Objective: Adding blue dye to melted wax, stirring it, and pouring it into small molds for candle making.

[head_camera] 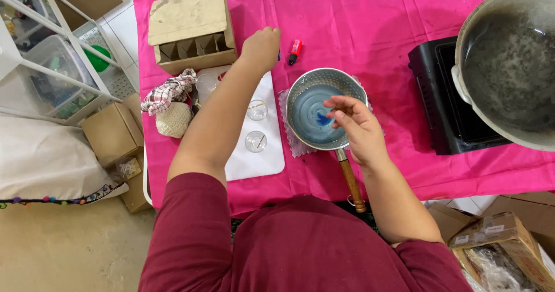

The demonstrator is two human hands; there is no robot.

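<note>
Right hand (355, 124) hovers with loosely curled fingers above small metal saucepan (324, 110) holding blue liquid, while closed left hand (261, 48) reaches toward red dropper bottle (295, 51) on pink tablecloth (376, 20).

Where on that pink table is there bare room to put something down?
Free: the pink cloth between the red bottle and the black stove, and the front strip right of the saucepan handle. Crowded: the left end, with cardboard box, twine ball and two glasses on the white board.
</note>
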